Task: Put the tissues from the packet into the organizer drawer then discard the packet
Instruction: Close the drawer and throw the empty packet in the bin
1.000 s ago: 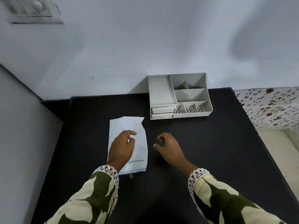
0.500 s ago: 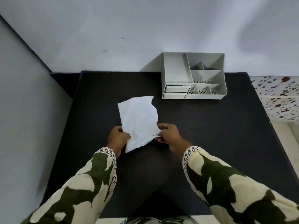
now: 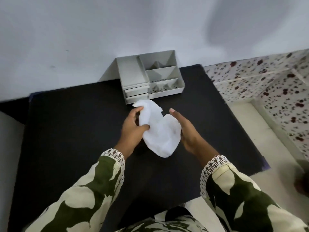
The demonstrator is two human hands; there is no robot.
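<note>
- Tissue packet (image 3: 160,131) crumpled, lifted between my hands over black table (image 3: 66,131).
- My left hand (image 3: 132,129) pinches its left side, thumb and fingers clamped.
- My right hand (image 3: 187,129) spread, cupping its right side.
- Organizer (image 3: 150,76) just beyond, drawers closed.

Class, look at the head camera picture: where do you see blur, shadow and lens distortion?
Head view: the hands, left and right, and the white packet look soft with motion blur; a broad shadow falls on the wall; the table edges splay from the wide lens.

Packet (image 3: 160,131) before organizer (image 3: 150,77), on table (image 3: 66,131)
</note>
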